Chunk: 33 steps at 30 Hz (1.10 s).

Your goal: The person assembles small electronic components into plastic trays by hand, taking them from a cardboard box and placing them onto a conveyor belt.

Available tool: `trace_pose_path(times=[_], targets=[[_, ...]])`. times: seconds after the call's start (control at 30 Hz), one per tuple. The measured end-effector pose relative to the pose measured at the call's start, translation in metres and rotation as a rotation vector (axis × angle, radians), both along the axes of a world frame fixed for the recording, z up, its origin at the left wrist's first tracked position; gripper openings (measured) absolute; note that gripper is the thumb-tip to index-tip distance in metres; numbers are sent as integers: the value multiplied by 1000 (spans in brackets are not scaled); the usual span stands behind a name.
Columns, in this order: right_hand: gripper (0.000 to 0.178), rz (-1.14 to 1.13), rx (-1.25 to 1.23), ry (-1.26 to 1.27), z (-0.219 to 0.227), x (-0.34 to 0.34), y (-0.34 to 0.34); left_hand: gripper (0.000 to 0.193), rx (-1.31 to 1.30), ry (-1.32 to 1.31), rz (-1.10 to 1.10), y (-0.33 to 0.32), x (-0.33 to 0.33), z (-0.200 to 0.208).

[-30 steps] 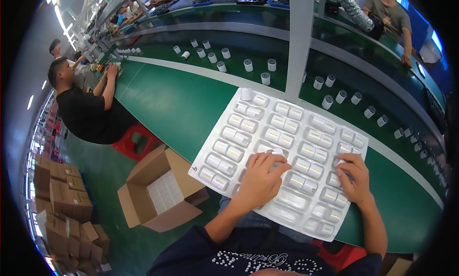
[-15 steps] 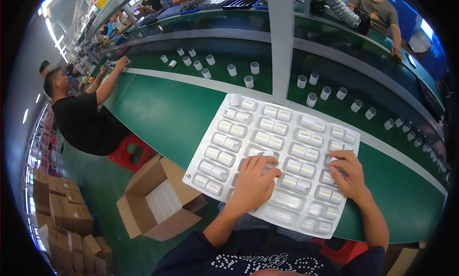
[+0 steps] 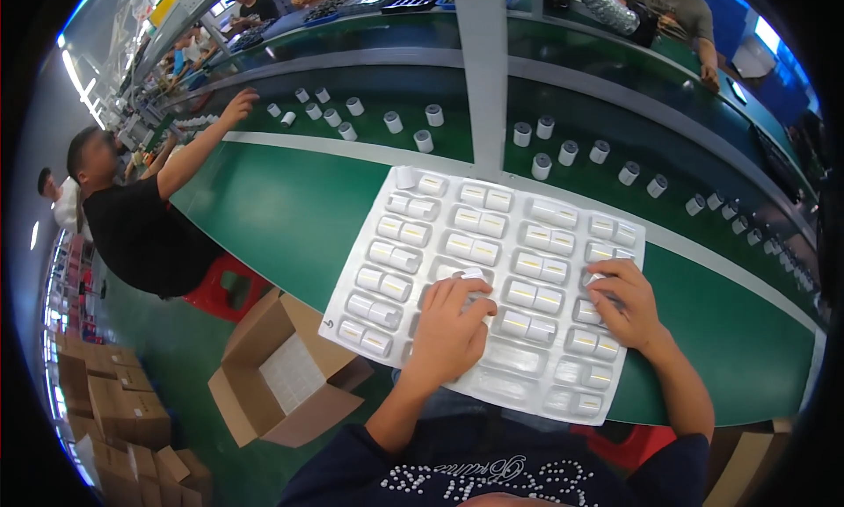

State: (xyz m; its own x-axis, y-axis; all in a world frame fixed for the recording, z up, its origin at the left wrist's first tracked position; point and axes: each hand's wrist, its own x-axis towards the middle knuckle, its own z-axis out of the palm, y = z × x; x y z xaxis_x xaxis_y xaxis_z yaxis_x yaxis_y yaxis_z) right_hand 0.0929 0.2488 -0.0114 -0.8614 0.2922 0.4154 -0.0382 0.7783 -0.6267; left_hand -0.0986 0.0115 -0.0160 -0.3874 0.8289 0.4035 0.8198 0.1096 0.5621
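A white moulded plastic tray (image 3: pixel 512 358) lies aslant on the green bench, its near edge by my body. Most of its pockets hold white cylinders (image 3: pixel 383 284) lying on their sides in pairs, many with a thin yellowish stripe. My left hand (image 3: pixel 453 327) is over the middle columns, fingers curled round a white cylinder (image 3: pixel 472 273) at the fingertips; the palm hides the pockets beneath. At the tray's right column, my right hand (image 3: pixel 629 305) is bent, thumb and fingers closed about another cylinder (image 3: pixel 593 279), partly hidden. One cylinder (image 3: pixel 405 177) is tilted up in the far left corner pocket.
Beyond the bench (image 3: pixel 264 186), dark-topped white cylinders (image 3: pixel 392 121) stand scattered on a green conveyor, behind a grey post (image 3: pixel 484 85). An open cardboard box (image 3: pixel 338 353) stands lower left. A co-worker (image 3: pixel 141 217) sits left on a red stool (image 3: pixel 230 287); stacked cartons (image 3: pixel 123 401) lie behind.
The whole view has shifted, so the tray and conveyor appear further left. My hands keep about the same places on the tray. The co-worker's arm has stretched out over the conveyor.
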Motion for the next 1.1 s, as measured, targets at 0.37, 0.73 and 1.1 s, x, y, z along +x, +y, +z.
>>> trace_pose_path(times=[0.37,0.73,1.1], targets=[[11,36,2,-7,-9,4,6,24,-1,-57,-33,-1,3,-1],[10,37,-16,49,-15,9,10,23,-3,-57,18,5,9,-4],[10,30,7,-11,0,4,-1,22,8,-77,25,-1,1,-2]])
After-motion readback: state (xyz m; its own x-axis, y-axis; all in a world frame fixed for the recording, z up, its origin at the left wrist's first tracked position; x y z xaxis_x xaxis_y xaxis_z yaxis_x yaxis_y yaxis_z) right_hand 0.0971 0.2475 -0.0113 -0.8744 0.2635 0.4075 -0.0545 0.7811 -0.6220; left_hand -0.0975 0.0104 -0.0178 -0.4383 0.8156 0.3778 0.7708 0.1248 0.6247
